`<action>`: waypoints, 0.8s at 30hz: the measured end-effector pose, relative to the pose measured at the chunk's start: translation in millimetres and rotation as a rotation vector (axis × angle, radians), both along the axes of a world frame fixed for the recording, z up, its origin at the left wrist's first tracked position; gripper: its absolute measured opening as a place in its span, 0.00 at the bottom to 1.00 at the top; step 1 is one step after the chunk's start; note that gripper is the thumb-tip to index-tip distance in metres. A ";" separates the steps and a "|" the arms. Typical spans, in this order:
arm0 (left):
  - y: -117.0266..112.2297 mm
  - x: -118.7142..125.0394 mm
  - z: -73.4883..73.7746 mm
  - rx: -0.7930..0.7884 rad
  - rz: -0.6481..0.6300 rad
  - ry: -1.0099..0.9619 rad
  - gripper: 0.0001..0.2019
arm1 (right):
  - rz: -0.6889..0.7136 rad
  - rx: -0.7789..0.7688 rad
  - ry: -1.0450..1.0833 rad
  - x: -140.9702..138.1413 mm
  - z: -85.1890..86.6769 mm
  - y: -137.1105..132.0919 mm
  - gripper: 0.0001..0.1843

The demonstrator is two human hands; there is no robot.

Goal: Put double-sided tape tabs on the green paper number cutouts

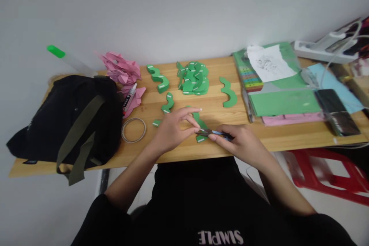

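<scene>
My left hand (175, 125) rests on the wooden table (288, 138), fingers pinched on a wavy green foam piece (201, 123) lying near the front edge. Beside it my right hand (240, 142) grips a thin dark tool with a blue handle (215, 133), its tip against the same piece. More wavy green pieces lie around: a pile (193, 78) at the back, one (228, 92) to the right, one (168, 103) just beyond my left hand, another (158, 78) further back.
A black bag (72, 123) fills the table's left end, with pink scraps (121, 70), a glue tube (129, 98) and a tape ring (133, 130) beside it. Coloured sheets (276, 96), a phone (336, 111) and a power strip (319, 50) lie right. A red stool (325, 173) stands below.
</scene>
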State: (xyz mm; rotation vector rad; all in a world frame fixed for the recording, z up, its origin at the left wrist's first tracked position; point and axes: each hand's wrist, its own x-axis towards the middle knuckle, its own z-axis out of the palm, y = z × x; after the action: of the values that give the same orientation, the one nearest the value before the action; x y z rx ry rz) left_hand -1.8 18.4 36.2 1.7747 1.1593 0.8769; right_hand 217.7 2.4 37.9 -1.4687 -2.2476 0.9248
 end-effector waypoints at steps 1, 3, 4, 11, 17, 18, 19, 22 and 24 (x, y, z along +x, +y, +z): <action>-1.6 -0.3 -0.9 0.029 -0.006 0.038 0.19 | 0.016 -0.005 -0.013 -0.2 0.1 0.0 0.24; -5.3 -0.4 -4.1 0.056 -0.018 0.099 0.21 | 0.047 -0.019 -0.062 -1.0 -0.4 0.0 0.23; -7.4 -0.2 -6.2 0.059 -0.023 0.124 0.23 | 0.066 -0.032 -0.092 -1.6 -1.0 0.0 0.23; -17.3 -3.7 -17.9 -0.061 0.142 0.091 0.25 | 0.038 -0.137 -0.271 0.1 -12.7 5.0 0.18; -19.3 -5.8 -32.3 -0.343 0.258 -0.201 0.31 | -0.279 -0.332 0.413 -13.7 -26.8 10.9 0.20; -19.5 -4.8 -35.0 -0.359 0.261 -0.232 0.31 | -0.301 -0.380 0.499 -20.2 -27.8 11.8 0.20; -19.5 -3.5 -37.3 -0.369 0.265 -0.259 0.31 | -0.324 -0.421 0.563 -27.2 -28.4 12.7 0.21; -19.5 0.0 -41.0 -0.385 0.286 -0.307 0.30 | -0.367 -0.496 0.638 -44.4 -28.8 16.4 0.21; -19.6 1.8 -41.6 -0.392 0.301 -0.315 0.29 | -0.369 -0.517 0.638 -49.1 -29.0 19.6 0.20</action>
State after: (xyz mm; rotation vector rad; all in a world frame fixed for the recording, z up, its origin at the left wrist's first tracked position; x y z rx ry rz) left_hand 0.0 -1.2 -5.4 1.1200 1.2999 0.9830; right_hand 168.6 22.1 8.9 -1.4247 -1.2878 1.6308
